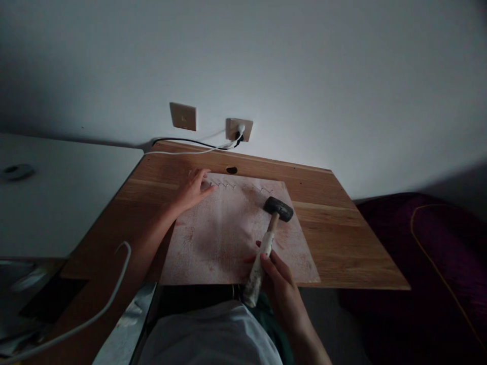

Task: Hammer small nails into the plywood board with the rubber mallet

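My right hand grips the white-wrapped handle of a rubber mallet. The mallet's black head is held over the right side of a pale, stained board. At the board's far left corner rests my left hand, fingers and thumb spread apart. Close beside that thumb, several thin nails stand or lean in a row along the far edge. More nails show farther right, behind the mallet head. Whether my left fingertips touch a nail is too small to tell.
Under the board is a wooden tabletop with a cable hole. Wall sockets with plugs and cables are behind it. A white surface stands left, a purple bean-bag-like form right. A white cable loops in front.
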Motion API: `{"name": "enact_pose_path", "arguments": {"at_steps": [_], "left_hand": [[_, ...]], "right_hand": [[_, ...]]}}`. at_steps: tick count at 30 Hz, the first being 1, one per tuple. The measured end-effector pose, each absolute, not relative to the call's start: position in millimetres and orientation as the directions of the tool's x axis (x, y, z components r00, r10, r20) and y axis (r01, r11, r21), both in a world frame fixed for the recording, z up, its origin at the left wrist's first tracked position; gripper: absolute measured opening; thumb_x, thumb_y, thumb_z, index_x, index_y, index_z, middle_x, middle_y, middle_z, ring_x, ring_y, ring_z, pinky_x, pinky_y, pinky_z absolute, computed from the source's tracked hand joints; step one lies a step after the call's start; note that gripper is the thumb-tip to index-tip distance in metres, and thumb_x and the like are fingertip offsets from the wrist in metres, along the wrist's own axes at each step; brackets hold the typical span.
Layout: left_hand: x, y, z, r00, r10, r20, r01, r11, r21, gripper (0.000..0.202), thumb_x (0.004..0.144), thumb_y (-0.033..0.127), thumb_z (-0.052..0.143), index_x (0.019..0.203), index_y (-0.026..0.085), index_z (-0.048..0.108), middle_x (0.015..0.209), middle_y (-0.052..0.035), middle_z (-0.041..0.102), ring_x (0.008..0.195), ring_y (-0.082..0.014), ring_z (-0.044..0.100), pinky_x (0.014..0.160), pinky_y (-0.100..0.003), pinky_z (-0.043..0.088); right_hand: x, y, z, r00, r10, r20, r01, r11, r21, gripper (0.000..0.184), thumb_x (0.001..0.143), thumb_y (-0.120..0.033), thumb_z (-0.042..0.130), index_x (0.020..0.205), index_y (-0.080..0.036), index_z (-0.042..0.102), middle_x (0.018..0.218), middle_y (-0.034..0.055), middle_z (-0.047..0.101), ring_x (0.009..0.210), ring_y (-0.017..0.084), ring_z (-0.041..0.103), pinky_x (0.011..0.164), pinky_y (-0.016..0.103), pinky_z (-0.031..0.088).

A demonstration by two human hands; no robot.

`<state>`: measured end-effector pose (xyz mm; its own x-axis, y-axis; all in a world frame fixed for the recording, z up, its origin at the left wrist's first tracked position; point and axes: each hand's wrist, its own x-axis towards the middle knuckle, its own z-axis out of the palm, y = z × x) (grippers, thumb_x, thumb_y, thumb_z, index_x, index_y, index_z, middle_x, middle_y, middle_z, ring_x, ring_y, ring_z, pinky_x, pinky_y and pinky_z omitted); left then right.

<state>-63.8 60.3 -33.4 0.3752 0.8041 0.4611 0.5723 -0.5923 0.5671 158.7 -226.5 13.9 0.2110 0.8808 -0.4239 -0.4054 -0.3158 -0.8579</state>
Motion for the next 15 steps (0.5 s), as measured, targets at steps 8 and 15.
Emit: {"name": "enact_pose_path", "arguments": {"at_steps": [8,15], "left_hand": [[-64.0,60.0,-31.9,0.385,0.801,0.459,0.592,-0.595,0.544,0.038,0.094,0.028,0.074,0.128,0.024,0.058,0.118,-0.0068,0.065,0.113,-0.0256,0.067,0.103,-0.044,0.056],[-63.6,59.7,-28.8,0.32,0.827,0.463,0.622,-0.552,0.555,0.031,0.095,0.022,0.071,0.124,0.023,0.062,0.113,-0.0054,0.066,0.106,-0.0228,0.068,0.101,-0.04,0.057]], "right_hand": [[144.1,-230.6,12.4,0.007,0.925,-0.379,-0.281,-0.362,-0.889,0.068,0.092,-0.062,0.08,0.145,-0.021,0.066,0.117,0.0127,0.079,0.083,0.025,0.079,0.054,0.03,0.064],[149.0,-240.9,12.3,0.091,0.967,-0.237,0.032,-0.241,-0.97,0.054,0.103,-0.063,0.064,0.133,-0.019,0.071,0.093,0.0067,0.076,0.073,0.019,0.075,0.057,0.026,0.06]]}}
